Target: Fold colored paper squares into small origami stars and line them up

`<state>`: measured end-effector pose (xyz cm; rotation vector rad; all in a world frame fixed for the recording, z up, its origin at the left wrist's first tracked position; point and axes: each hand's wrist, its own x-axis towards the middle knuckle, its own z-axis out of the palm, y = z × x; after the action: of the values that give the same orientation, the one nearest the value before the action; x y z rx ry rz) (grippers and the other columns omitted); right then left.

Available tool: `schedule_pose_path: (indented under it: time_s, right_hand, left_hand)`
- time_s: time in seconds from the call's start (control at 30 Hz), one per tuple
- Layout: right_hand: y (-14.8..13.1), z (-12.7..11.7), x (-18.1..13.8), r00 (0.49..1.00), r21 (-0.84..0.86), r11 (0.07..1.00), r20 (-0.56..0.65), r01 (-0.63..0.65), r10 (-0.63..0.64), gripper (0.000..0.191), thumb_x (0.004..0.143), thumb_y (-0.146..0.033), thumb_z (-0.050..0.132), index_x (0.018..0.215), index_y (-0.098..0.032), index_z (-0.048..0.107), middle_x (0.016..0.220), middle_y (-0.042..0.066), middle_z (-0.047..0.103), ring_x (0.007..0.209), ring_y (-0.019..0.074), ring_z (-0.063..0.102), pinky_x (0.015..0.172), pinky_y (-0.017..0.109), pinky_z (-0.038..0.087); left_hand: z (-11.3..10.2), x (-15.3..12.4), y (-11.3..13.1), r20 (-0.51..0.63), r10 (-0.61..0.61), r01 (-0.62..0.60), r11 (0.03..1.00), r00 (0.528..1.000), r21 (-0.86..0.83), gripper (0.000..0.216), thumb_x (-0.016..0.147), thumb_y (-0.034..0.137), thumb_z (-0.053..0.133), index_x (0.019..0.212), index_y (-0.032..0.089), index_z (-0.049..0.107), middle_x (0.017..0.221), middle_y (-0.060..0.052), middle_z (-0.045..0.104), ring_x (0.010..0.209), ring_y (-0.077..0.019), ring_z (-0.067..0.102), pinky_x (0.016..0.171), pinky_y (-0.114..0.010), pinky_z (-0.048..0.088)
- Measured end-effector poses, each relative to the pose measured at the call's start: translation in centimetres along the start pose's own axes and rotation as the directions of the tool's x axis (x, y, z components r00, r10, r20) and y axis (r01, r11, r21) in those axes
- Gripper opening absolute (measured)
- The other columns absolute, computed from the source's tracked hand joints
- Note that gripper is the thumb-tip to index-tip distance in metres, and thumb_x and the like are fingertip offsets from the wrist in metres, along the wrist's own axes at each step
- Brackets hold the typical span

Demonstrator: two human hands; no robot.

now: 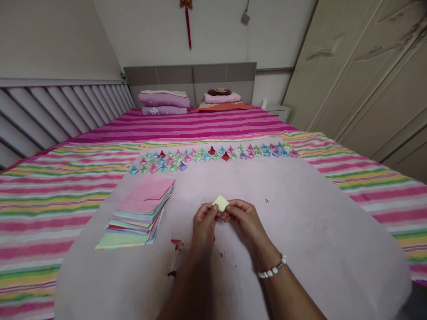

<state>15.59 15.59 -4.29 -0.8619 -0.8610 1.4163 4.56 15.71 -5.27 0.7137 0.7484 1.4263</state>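
Between my two hands is a small pale yellow square of folded paper [220, 203], turned so that one corner points away from me. My left hand [204, 220] pinches its left side, the thumb lying on top. On the right side, my right hand [243, 217] grips the paper between thumb and fingers; a bracelet of white beads circles that wrist. The undersides of the fingers are hidden. To the left lies a stack of coloured paper sheets [143, 200], pink on top. Beyond my hands, folded paper pieces [207, 157] in many colours stand in rows.
All this rests on a pale, rounded board or tabletop [300, 231] on a bed with a striped cover [50, 200]. Red scraps [177, 243] lie left of my forearms. Folded bedding [165, 102] and a headboard [160, 78] are at the back; a wardrobe [360, 66] stands right.
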Motion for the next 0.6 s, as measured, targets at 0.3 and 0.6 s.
schedule_pose_path:
  time_s: [0.3,0.6]
  right_hand:
    - [-0.7,0.77,-0.51,0.995,-0.23,0.968,0.021,0.104,-0.102,0.014,0.07,-0.029,0.066,0.065,-0.017,0.067,0.054,0.001,0.064,0.052,0.0133,0.057,0.055,0.025,0.046]
    - [-0.72,0.64,-0.43,0.996,-0.243,0.966,0.041,0.084,-0.077,0.018,0.07,-0.035,0.067,0.065,-0.017,0.066,0.052,0.0,0.063,0.05,0.0138,0.057,0.055,0.026,0.046]
  left_hand:
    - [0.08,0.02,-0.11,0.04,-0.023,0.024,1.0,0.999,-0.005,0.022,0.069,0.033,0.071,0.068,0.014,0.06,0.054,0.004,0.052,0.053,-0.0078,0.049,0.056,-0.022,0.04]
    - [-0.11,0.12,0.01,0.014,-0.034,0.034,0.998,0.999,0.06,0.023,0.064,0.032,0.074,0.065,0.015,0.058,0.051,0.004,0.054,0.049,-0.0082,0.05,0.054,-0.022,0.041]
